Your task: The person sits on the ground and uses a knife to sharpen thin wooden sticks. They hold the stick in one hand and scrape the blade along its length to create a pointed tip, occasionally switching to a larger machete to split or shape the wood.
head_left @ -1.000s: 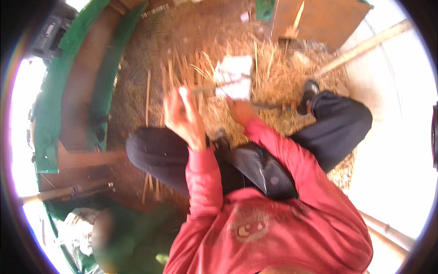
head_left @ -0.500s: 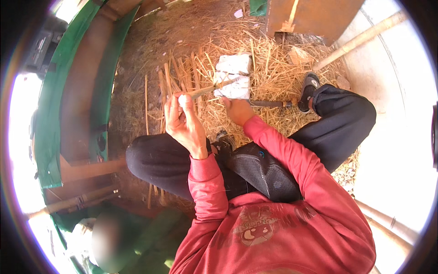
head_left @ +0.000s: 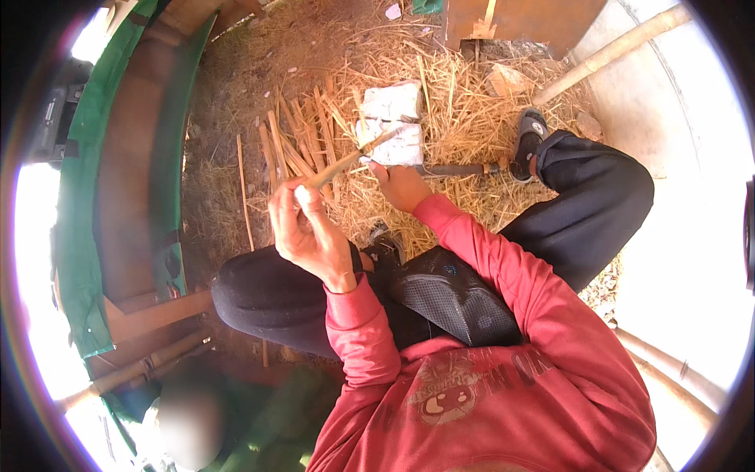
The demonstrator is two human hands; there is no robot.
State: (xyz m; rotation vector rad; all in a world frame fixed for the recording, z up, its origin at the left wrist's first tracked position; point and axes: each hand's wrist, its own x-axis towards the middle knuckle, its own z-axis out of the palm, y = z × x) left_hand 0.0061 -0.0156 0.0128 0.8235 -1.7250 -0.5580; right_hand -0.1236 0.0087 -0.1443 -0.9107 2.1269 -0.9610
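My left hand (head_left: 313, 236) pinches the near end of a split bamboo strip (head_left: 336, 167), which slants away to the upper right. The strip's far end passes over white blocks (head_left: 392, 101) lying on the straw. My right hand (head_left: 403, 189) is closed beside the strip's middle, thumb toward it. A small pale glint shows by that thumb, but what the fingers hold is hidden. To the right of this hand, a dark-bladed tool with a wooden handle (head_left: 494, 167) lies against the blocks and reaches my right shoe.
Several split bamboo pieces (head_left: 322, 126) lie left of the blocks, among straw and shavings (head_left: 460, 102). A brown board (head_left: 523, 27) stands at the far side, and a bamboo pole (head_left: 609, 55) leans at the right. Green-edged panels (head_left: 82, 228) flank the left.
The view has shifted slightly, so the blocks sit lower and more left. My right thumb and the pale glint now meet the strip's middle; the left hand keeps its pinch.
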